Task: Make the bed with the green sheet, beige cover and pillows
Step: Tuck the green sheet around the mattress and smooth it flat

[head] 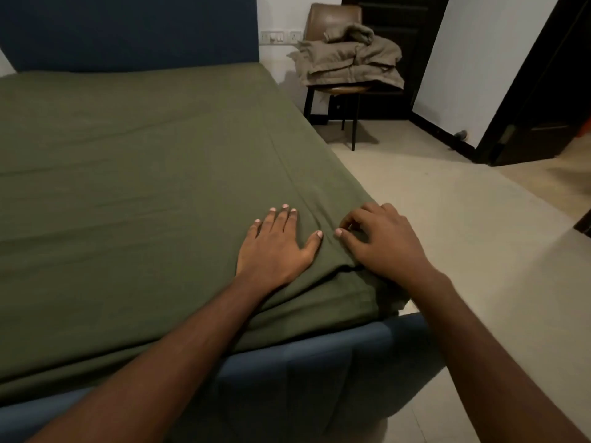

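The green sheet lies spread flat over the mattress, reaching the dark blue headboard. My left hand presses flat on the sheet near the bed's near right corner, fingers straight. Beside it my right hand rests on the corner with fingers curled, thumb and forefinger close together on the sheet's edge; whether cloth is pinched between them is unclear. The beige cover sits bundled on a chair beyond the bed. No pillows are in view.
The brown chair stands by the wall at the bed's far right side. The blue bed frame shows below the sheet. Beige tiled floor runs along the right. A dark door stands open at right.
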